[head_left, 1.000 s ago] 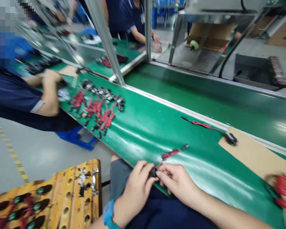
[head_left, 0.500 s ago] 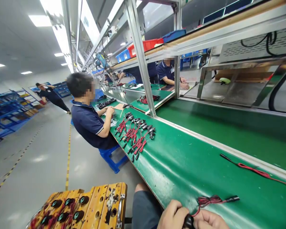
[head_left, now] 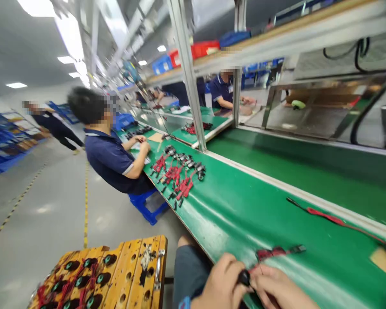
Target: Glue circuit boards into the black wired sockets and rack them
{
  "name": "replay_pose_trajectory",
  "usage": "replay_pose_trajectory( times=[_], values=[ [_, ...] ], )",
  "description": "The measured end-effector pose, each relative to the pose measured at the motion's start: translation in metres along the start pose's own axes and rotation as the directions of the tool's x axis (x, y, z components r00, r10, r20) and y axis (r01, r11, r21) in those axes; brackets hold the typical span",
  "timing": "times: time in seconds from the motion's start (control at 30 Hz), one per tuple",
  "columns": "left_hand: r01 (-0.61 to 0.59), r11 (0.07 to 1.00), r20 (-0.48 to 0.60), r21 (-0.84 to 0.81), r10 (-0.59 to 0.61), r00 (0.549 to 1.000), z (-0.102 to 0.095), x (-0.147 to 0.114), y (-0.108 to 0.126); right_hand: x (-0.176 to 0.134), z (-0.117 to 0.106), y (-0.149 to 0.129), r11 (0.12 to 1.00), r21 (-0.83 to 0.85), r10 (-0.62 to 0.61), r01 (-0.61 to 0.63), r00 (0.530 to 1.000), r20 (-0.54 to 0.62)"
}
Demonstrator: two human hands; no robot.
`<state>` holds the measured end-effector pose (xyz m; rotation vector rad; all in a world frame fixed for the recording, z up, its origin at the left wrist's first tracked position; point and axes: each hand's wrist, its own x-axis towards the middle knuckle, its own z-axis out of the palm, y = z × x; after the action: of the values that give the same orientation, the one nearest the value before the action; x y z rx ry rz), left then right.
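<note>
Low in the head view, my left hand (head_left: 220,281) is closed round a small black cylindrical part (head_left: 244,277), whose rounded end shows between thumb and fingers. My right hand (head_left: 276,285) is closed close beside it, fingertips pinched together near the part's lower side; what they grip is hidden. From between the hands runs a tied red-and-black cable (head_left: 272,253), lying over the green bench (head_left: 231,214) and ending in a black plug (head_left: 297,249). Blur softens these details.
Finished-looking bundles of red cables with black parts (head_left: 180,171) lie farther along the bench. Another cable (head_left: 328,218) stretches at right. A wooden holed board (head_left: 125,274) with black parts stands at lower left. A co-worker (head_left: 109,146) sits ahead; a metal post (head_left: 189,77) rises beyond the bench.
The head view has shifted, so the scene slides left and slightly up. Both hands stay together at the black part, whose rounded end now shows more; more of the right-hand cable is in view.
</note>
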<state>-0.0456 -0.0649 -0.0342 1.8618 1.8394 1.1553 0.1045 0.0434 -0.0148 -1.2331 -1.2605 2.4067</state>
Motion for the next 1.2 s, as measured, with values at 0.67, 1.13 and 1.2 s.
replay_pose_trajectory(
  times=[0.67, 1.13, 1.2],
  values=[
    [-0.020, 0.998, -0.017, 0.059, 0.021, 1.000, -0.015, 0.006, 0.007, -0.012, 0.005, -0.015, 0.992, -0.097, -0.077, 0.079, 0.997, 0.018],
    [-0.055, 0.991, -0.003, 0.125, 0.056, 0.998, -0.012, 0.003, 0.007, -0.013, 0.009, -0.010, 0.998, -0.025, -0.065, 0.064, 0.997, -0.035],
    [-0.066, 0.989, 0.003, 0.133, 0.066, 0.998, -0.011, 0.002, 0.006, -0.013, 0.008, -0.009, 0.998, -0.021, -0.051, 0.051, 0.998, -0.031]
  ],
)
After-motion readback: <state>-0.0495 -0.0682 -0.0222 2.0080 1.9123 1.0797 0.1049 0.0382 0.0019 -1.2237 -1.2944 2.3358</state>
